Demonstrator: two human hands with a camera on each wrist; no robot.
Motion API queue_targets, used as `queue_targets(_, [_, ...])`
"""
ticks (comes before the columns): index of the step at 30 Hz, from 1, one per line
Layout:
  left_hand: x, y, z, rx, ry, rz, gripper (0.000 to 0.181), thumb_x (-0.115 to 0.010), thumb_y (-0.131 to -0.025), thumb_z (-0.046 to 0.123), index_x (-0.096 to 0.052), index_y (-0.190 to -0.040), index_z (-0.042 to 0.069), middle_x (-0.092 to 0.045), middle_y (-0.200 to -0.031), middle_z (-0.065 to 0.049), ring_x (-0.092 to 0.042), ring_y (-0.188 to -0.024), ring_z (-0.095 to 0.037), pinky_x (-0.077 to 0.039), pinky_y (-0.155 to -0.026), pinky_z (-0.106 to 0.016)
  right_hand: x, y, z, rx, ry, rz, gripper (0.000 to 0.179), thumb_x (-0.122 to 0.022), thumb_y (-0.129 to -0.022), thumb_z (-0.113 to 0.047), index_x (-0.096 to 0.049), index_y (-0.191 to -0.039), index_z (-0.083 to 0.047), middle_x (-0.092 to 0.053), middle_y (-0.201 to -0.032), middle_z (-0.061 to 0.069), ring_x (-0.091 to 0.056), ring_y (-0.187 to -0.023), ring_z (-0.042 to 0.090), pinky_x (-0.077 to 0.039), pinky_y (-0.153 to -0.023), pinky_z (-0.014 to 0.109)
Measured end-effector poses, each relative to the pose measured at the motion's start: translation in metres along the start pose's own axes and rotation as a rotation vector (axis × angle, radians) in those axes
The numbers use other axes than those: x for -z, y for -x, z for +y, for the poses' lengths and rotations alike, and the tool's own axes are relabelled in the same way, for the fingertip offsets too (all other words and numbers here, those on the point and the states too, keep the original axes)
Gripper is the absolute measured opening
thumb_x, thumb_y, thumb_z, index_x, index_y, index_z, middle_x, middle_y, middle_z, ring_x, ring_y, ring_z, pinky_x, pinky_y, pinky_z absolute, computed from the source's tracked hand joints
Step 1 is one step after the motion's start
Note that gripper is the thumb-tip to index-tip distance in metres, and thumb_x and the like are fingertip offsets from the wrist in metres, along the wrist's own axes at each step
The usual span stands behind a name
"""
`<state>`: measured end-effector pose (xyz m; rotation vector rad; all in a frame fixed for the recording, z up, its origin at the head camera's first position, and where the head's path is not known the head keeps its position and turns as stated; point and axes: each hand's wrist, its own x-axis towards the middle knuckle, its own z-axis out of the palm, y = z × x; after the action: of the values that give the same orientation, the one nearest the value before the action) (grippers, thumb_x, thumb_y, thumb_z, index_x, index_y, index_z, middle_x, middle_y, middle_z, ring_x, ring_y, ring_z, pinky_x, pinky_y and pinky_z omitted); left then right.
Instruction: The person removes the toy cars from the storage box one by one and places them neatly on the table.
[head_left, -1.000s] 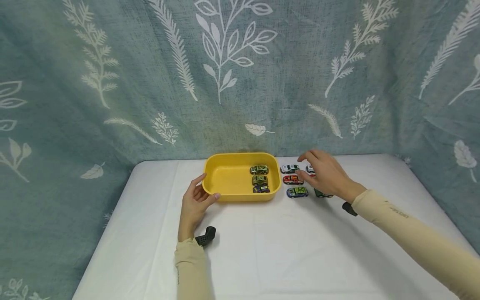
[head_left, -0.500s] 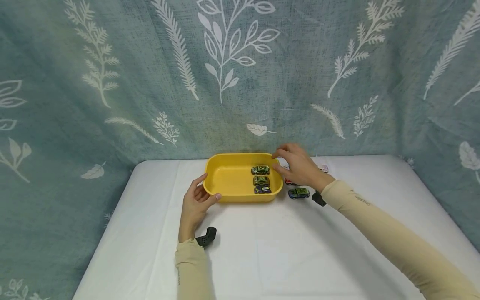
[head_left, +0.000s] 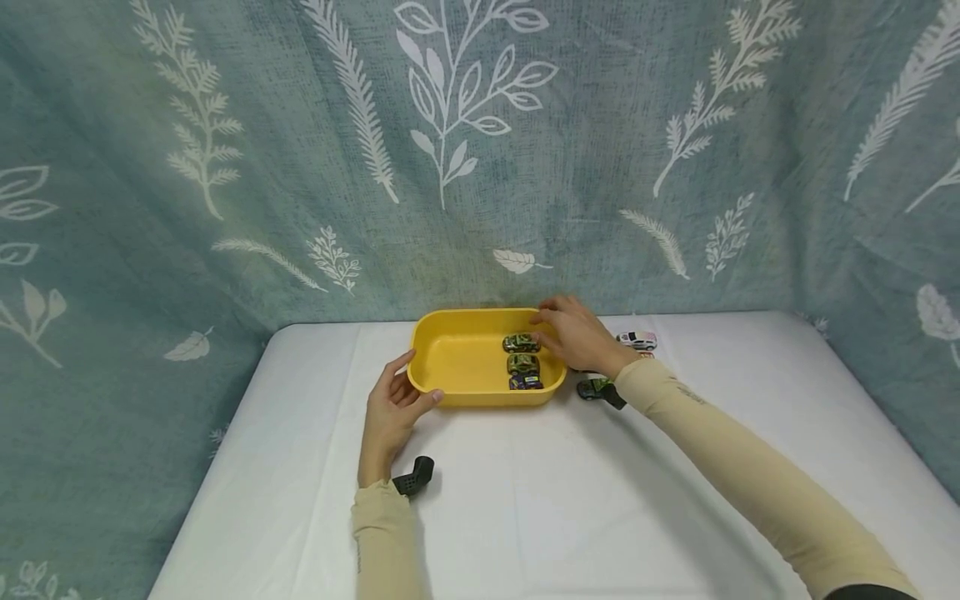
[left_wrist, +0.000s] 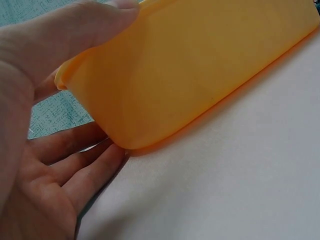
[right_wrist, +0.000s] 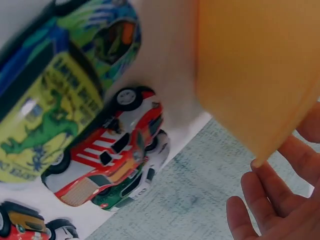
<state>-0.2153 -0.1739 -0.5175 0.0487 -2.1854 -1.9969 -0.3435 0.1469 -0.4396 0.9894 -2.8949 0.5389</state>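
cars (head_left: 522,364) were seen inside the yellow tray (head_left: 459,360), gripped by the left hand (head_left: 391,414) and overhung by the right hand (head_left: 579,333); its fingers were partly spread, any hold could not be told.

The left grip (left_wrist: 16,120) holds a yellow tray (left_wrist: 165,75), seemingly by its rim (left_wrist: 62,80).

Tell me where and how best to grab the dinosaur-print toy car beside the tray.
Pinch the dinosaur-print toy car mid-body across its long sides, coming from above and the person's side, I'd say. It lies printed top up, and white cloth borders its near flank, while the red striped toy car sits close beyond.
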Motion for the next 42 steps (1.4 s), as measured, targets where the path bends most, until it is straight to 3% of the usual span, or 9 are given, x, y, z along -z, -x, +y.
queue_targets(13, [0.0, 0.0, 0.0, -0.002, -0.005, 0.004, 0.083, -0.093, -0.084, 0.016, -0.052, -0.156, 0.021, -0.063, -0.144, -0.021, -0.064, -0.134, -0.035, -0.053, -0.115, -0.046, -0.007, -0.01, 0.008, 0.011, 0.027, -0.053, 0.036, -0.066, -0.107, -0.023, -0.069, -0.137, -0.003, -0.059, -0.145, 0.025, -0.053, -0.132, 0.043, -0.046, -0.113, 0.06])
queue_targets(19, [0.002, -0.001, -0.001, 0.014, -0.003, 0.001, 0.083, -0.093, -0.084, 0.014, -0.053, -0.156, 0.022, -0.063, -0.144, -0.02, -0.063, -0.135, -0.036, -0.053, -0.115, -0.044, -0.004, -0.023, 0.001, -0.004, 0.078, -0.143, 0.035, -0.068, -0.105, -0.026, -0.073, -0.133, -0.005, -0.057, -0.15, 0.026, -0.049, -0.14, 0.045, -0.044, -0.117, 0.063])
queue_targets(24, [0.002, -0.001, -0.001, 0.006, 0.004, 0.003, 0.082, -0.093, -0.084, 0.014, -0.053, -0.156, 0.021, -0.063, -0.144, -0.021, -0.064, -0.134, -0.036, -0.054, -0.114, -0.046, -0.004, -0.03, -0.005, -0.037, 0.119, -0.191, 0.032, -0.069, -0.105, -0.028, -0.076, -0.129, -0.009, -0.059, -0.148, 0.023, -0.052, -0.135, 0.044, -0.046, -0.113, 0.064])
queue_targets(29, [0.0, -0.002, 0.0, 0.004, 0.0, -0.001, 0.081, -0.092, -0.085, 0.013, -0.053, -0.156, 0.019, -0.063, -0.144, -0.022, -0.064, -0.134, -0.035, -0.053, -0.114, -0.044, -0.008, -0.03, -0.006, -0.04, 0.154, -0.201, 0.03, -0.073, -0.102, -0.027, -0.077, -0.127, -0.011, -0.064, -0.139, 0.02, -0.055, -0.125, 0.042, -0.049, -0.106, 0.063])
queue_targets(42, [0.0, -0.002, 0.002, 0.008, -0.013, 0.005, 0.08, -0.092, -0.085, 0.015, -0.053, -0.155, 0.018, -0.062, -0.145, -0.021, -0.063, -0.136, -0.035, -0.052, -0.116, -0.045, -0.021, -0.032, -0.01, -0.084, 0.232, -0.188, 0.028, -0.074, -0.102, -0.026, -0.077, -0.126, -0.012, -0.063, -0.138, 0.02, -0.055, -0.129, 0.041, -0.051, -0.107, 0.063])
